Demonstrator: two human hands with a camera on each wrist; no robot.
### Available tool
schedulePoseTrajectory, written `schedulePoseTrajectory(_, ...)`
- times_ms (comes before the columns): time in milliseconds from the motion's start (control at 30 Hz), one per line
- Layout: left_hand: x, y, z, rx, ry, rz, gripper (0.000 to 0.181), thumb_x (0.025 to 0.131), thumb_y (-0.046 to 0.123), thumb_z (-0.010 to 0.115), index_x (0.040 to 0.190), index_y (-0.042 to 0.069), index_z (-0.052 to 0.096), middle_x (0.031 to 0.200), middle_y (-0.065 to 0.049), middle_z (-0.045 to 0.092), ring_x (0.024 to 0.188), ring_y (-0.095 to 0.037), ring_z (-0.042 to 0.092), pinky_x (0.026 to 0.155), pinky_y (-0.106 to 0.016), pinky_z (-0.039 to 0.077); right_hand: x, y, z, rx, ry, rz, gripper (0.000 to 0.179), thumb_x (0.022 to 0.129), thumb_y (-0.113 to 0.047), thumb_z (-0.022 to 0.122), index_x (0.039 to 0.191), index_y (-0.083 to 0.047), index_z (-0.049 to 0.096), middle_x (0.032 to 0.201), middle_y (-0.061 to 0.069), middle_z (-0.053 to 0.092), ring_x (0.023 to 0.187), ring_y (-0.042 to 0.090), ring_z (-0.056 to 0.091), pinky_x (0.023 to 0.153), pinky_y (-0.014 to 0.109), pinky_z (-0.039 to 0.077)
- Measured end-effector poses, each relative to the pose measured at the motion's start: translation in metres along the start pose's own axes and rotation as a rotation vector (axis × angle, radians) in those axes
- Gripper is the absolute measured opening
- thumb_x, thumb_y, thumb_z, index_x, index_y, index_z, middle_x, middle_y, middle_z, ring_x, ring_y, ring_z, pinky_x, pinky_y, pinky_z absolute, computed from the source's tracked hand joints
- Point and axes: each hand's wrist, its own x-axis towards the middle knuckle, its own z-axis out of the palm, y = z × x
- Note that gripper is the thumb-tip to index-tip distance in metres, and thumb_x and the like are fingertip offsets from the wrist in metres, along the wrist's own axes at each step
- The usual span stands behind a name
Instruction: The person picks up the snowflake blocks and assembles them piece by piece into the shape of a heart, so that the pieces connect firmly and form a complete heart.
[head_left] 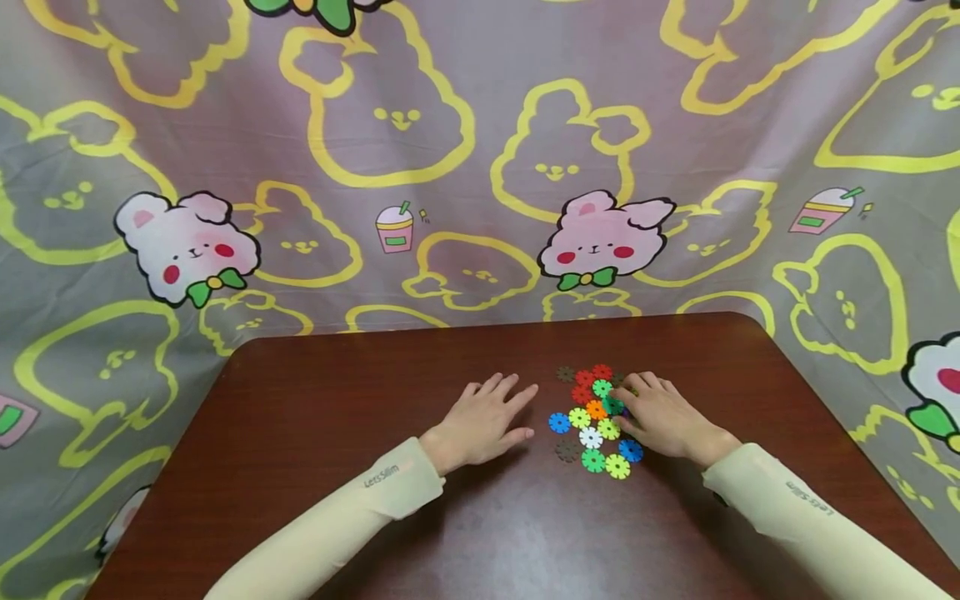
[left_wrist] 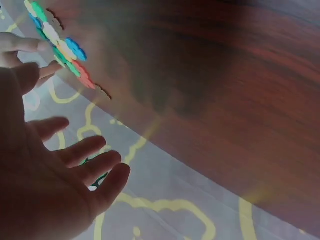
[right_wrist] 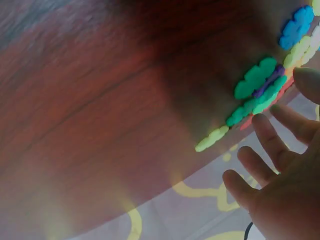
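Flat plastic snowflake discs with notched rims lie in a loose cluster on the table, some overlapping. Among them are a white disc, an orange disc, a blue disc, a red disc and a yellow disc. My left hand is left of the cluster, fingers spread, holding nothing. At the right side, my right hand has its fingers spread over the edge discs and hides some. A green disc shows near its fingers in the right wrist view; whether they touch is unclear.
The brown wooden table has a rounded far edge. Behind and beside it hangs a grey-pink cloth with yellow animal outlines and cartoon bunny faces. Two brown discs are dark against the wood.
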Motion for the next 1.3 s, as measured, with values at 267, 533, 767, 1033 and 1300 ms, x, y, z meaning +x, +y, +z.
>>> schedulePoseTrajectory(267, 0.020, 0.019, 0.014, 0.057, -0.041, 0.043, 0.057, 0.098, 0.049, 0.048, 0.150, 0.028, 0.035, 0.143, -0.005, 0.045, 0.131, -0.023, 0.044, 0.103, -0.044, 0.039, 0.005, -0.004, 0.003, 0.011, -0.004, 0.030, 0.024, 0.089, -0.025, 0.069, 0.108, -0.009, 0.066, 0.102, 0.005, 0.056, 0.101, 0.028, 0.048, 0.085, 0.051, 0.041)
schedulePoseTrajectory(533, 0.030, 0.029, 0.022, 0.044, -0.054, 0.036, 0.056, 0.098, 0.049, 0.047, 0.149, 0.031, 0.035, 0.135, -0.005, 0.051, 0.119, -0.021, 0.051, 0.098, -0.040, 0.041, 0.009, -0.005, 0.003, 0.055, -0.013, 0.071, 0.018, 0.088, -0.024, 0.070, 0.101, -0.011, 0.067, 0.099, 0.005, 0.057, 0.099, 0.028, 0.049, 0.085, 0.053, 0.038)
schedulePoseTrajectory(767, 0.037, 0.036, 0.023, 0.051, -0.066, 0.006, 0.050, 0.099, 0.049, 0.045, 0.147, 0.033, 0.040, 0.140, -0.008, 0.048, 0.122, -0.023, 0.049, 0.099, -0.041, 0.040, 0.011, -0.003, 0.001, 0.073, -0.011, 0.077, 0.018, 0.087, -0.023, 0.071, 0.099, -0.011, 0.067, 0.096, 0.004, 0.057, 0.094, 0.026, 0.048, 0.081, 0.052, 0.038)
schedulePoseTrajectory(1033, 0.042, 0.040, 0.024, 0.102, -0.044, -0.016, 0.040, 0.097, 0.049, 0.050, 0.135, 0.038, 0.051, 0.123, -0.006, 0.052, 0.107, -0.021, 0.050, 0.088, -0.037, 0.041, 0.016, -0.002, 0.002, 0.136, -0.043, 0.122, 0.021, 0.088, -0.022, 0.070, 0.102, -0.008, 0.064, 0.100, 0.008, 0.058, 0.095, 0.028, 0.049, 0.079, 0.053, 0.036)
schedulePoseTrajectory(1300, 0.040, 0.043, 0.027, 0.176, -0.003, 0.006, 0.033, 0.096, 0.050, 0.052, 0.127, 0.039, 0.052, 0.115, -0.005, 0.053, 0.099, -0.021, 0.052, 0.081, -0.035, 0.042, 0.020, -0.002, -0.001, 0.182, -0.093, 0.162, 0.022, 0.088, -0.024, 0.069, 0.102, -0.008, 0.063, 0.103, 0.009, 0.058, 0.095, 0.028, 0.047, 0.078, 0.054, 0.034)
